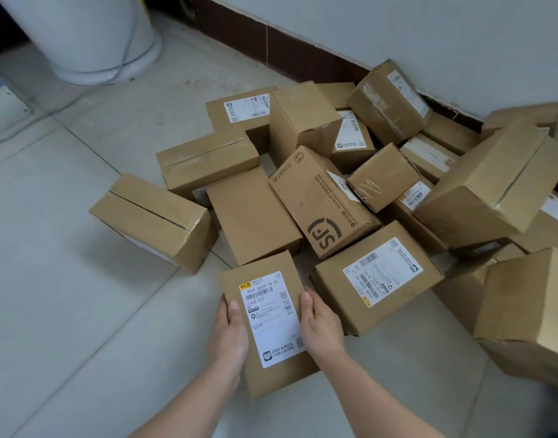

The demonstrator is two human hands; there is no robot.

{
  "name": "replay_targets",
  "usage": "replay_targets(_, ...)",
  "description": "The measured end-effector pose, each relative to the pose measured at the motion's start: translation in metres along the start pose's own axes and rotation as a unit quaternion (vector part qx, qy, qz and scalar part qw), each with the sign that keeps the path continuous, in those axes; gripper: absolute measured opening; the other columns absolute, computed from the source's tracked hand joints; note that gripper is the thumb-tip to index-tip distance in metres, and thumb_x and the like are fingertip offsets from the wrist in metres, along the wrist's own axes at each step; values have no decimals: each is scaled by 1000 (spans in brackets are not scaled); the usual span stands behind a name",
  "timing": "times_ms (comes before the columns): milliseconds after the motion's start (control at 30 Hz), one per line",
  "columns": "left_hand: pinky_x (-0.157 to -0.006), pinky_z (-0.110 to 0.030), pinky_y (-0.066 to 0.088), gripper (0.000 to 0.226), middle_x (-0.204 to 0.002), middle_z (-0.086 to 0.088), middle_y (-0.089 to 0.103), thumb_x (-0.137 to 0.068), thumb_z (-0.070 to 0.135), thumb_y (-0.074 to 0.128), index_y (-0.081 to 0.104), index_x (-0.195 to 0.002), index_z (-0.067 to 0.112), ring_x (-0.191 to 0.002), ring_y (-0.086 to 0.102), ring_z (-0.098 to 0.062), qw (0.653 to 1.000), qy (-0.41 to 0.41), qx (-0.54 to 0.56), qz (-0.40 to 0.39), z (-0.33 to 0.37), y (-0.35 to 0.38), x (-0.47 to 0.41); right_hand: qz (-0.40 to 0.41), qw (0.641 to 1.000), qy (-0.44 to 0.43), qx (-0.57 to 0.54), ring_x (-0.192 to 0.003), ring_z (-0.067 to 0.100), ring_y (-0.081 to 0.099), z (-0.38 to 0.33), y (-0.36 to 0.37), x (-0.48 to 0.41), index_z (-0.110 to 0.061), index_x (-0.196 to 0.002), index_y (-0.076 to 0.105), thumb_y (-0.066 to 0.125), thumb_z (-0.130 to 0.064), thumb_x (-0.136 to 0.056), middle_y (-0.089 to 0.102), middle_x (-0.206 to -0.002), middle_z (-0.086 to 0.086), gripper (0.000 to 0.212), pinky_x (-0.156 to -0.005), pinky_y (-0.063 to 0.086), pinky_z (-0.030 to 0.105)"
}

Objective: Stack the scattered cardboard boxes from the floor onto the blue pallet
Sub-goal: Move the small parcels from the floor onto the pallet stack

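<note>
- Pale grey floor tiles [65, 295] fill the left half of the frame, and this is the widest free room for moving. Only a white round base [91, 36] with a thin cable [127, 58] stands at the upper left.
- At the upper right a grey wall [429, 33] with a dark skirting board [271, 42] runs slanting down to the right. The pile of cardboard boxes [303, 121] lies against it, so the room ends on that side.
- My left hand [228, 333] and my right hand [322, 327] hold one small flat box [280, 374] at lower centre, each on one long side. The thumbs lie on the top face and the other fingers curl round the edges, out of sight.
- This box is at the near edge of the pile, with its white shipping label [271, 317] facing up. Its far end is just beside a plain box [252, 216], and its right edge is near a labelled box [375, 276]. Whether it touches the floor I cannot tell.
- Behind them, in the centre, an SF Express box [322, 200] lies tilted across others.
- One long taped box [151, 219] sits at the left edge of the pile, with open floor on its left and near sides.
- Large boxes crowd the right side: a big taped box [492, 184] leans at middle right, and a tall box [530, 311] stands at the lower right edge, to the right of my right arm.
- All boxes I see are closed, many sealed with clear tape, so what is inside is hidden.
</note>
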State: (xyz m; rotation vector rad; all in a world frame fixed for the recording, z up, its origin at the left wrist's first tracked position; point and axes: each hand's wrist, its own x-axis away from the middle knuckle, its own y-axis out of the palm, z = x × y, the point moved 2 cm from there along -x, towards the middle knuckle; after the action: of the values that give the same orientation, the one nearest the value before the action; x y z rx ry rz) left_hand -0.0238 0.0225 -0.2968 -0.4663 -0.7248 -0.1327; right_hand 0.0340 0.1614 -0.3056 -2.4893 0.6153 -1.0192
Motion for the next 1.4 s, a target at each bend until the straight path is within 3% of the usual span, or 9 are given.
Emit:
replay_targets(100, -90, -27, 37, 41, -122, 16, 57, -103, 41, 27, 38, -142, 39, -104, 52, -12, 1000, 15, -4, 12, 17, -7, 13, 13, 1000, 0, -21, -118, 15, 53, -13, -13, 13, -30, -137, 49, 26, -39, -102, 62, -124, -7, 42, -95, 42, 29)
replay_targets(167, -97, -31, 39, 43, -130, 15, 56, -102, 44, 29, 38, -143, 40, -115, 53, -14, 1000, 18, -11, 13, 34, -13, 29, 24, 999, 3, -43, -118, 14, 53, -28, -29, 28, -32, -135, 50, 26, -39, -102, 62, -124, -9, 41, -92, 40, 27)
replay_targets(333, -100, -35, 43, 41, -128, 12, 60, -100, 46, 34, 44, -140, 42, -115, 56, -15, 999, 49, -4, 5, 101, -33, 89, 59, 995, 12, -78, -109, 13, 53, -80, -85, 81, -32, -130, 52, 25, -36, -103, 59, -108, -13, 38, -84, 36, 26)
replay_targets(500, -100, -32, 40, 41, -131, 14, 56, -102, 42, 29, 41, -141, 42, -120, 52, -16, 995, 95, -26, -25, 186, -48, 168, 108, 987, 12, -115, -117, 14, 52, -139, -159, 140, -34, -136, 48, 25, -39, -103, 59, -122, -11, 41, -98, 41, 35)
replay_targets(700, -102, -27, 32, 43, -139, 14, 47, -103, 39, 30, 37, -145, 37, -129, 43, -15, 988, 138, -11, -68, 277, -51, 271, 160, 975, 6, -151, -110, 14, 56, -192, -260, 217, -35, -131, 52, 25, -44, -102, 63, -117, -10, 41, -95, 46, 40)
replay_targets(833, -101, -32, 36, 42, -135, 10, 53, -103, 40, 29, 38, -143, 40, -120, 48, -14, 978, 177, -31, -109, 322, -38, 345, 202, 962, 14, -185, -108, 12, 57, -207, -326, 272, -33, -133, 51, 26, -45, -102, 63, -117, -11, 42, -94, 47, 39)
replay_targets(1033, -106, -44, 39, 42, -134, 14, 54, -101, 44, 28, 37, -142, 45, -124, 50, -17, 953, 223, -56, -200, 359, 1, 438, 286, 936, 33, -202, -109, 8, 54, -202, -419, 347, -40, -128, 49, 27, -43, -102, 59, -112, -19, 34, -96, 46, 37)
replay_targets(1233, -105, -32, 37, 43, -136, 17, 51, -102, 39, 30, 38, -144, 39, -127, 47, -13, 920, 259, -78, -285, 364, 52, 530, 370, 899, 79, -218, -122, 10, 50, -163, -487, 419, -30, -137, 49, 27, -47, -101, 57, -130, -14, 45, -106, 40, 41)
replay_targets(1400, -93, -27, 36, 43, -137, 15, 51, -103, 35, 30, 35, -145, 37, -116, 49, -10, 896, 261, -108, -344, 331, 85, 610, 406, 878, 117, -224, -120, 11, 53, -105, -524, 488, -28, -133, 52, 28, -49, -100, 60, -127, -12, 47, -104, 42, 42)
